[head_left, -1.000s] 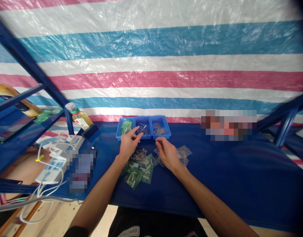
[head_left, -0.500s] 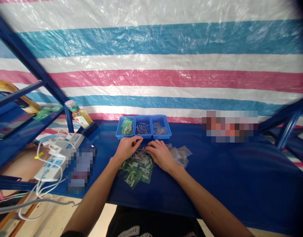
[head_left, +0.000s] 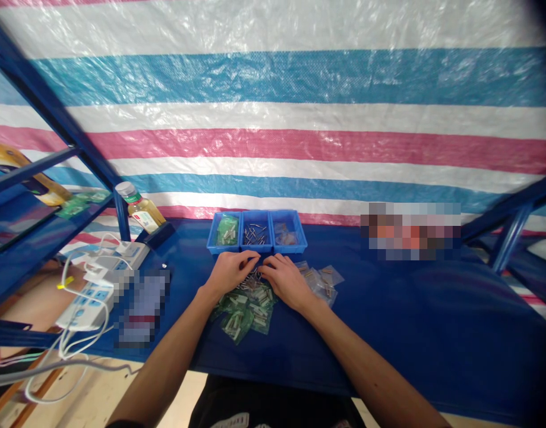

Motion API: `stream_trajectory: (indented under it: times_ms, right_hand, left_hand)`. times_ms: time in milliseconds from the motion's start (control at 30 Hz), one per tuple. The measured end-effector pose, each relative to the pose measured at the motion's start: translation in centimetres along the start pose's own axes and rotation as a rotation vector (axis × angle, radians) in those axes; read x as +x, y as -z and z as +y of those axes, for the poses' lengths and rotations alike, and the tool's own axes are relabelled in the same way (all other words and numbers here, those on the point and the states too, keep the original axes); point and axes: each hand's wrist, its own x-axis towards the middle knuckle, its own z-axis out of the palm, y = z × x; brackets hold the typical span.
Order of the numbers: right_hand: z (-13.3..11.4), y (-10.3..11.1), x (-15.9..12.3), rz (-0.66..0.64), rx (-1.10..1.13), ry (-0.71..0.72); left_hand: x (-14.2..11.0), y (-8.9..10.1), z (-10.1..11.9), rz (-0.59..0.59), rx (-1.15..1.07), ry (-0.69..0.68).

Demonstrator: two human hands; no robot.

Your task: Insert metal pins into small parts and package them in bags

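Your left hand (head_left: 230, 272) and right hand (head_left: 289, 280) curl over pins (head_left: 253, 278), bins (head_left: 290, 248) along the desk's (head_left: 388, 315) far edge, fingers (head_left: 269, 271) bent, grip unclear.

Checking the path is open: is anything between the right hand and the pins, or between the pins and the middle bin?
Nothing visible separates the right hand from the pins at its fingertips. Between the pins and the middle bin, the left hand reaches partly across, near the bin's front wall.
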Motion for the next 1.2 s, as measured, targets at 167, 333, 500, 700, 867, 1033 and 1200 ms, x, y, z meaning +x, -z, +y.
stream_trajectory:
  times_ms: [167, 333, 500, 700, 867, 1033, 1200]
  right_hand:
    - [0.02, 0.01, 0.03, -0.018, -0.005, 0.008]
    - [0.09, 0.03, 0.1, -0.032, -0.01, 0.017]
    - [0.16, -0.03, 0.11, -0.06, -0.011, 0.033]
    - [0.08, -0.19, 0.19, -0.034, 0.005, -0.003]
    - [0.18, -0.17, 0.19, -0.032, 0.0, 0.025]
    - [0.18, -0.08, 0.13, -0.037, -0.012, 0.048]
    - [0.19, 0.55, -0.01, -0.008, 0.0, 0.073]
  left_hand:
    - [-0.08, -0.09, -0.11, 0.004, -0.003, -0.003]
    - [-0.06, -0.15, -0.21, -0.006, -0.002, -0.009]
    - [-0.02, -0.1, -0.16, -0.039, 0.007, 0.005]
    - [-0.11, -0.12, -0.25, -0.035, 0.002, 0.019]
    - [-0.1, -0.11, -0.27, -0.038, 0.013, 0.014]
    - [-0.07, -0.09, -0.19, -0.039, 0.013, -0.002]
    - [-0.11, 0.06, -0.03, 0.0, -0.006, -0.03]
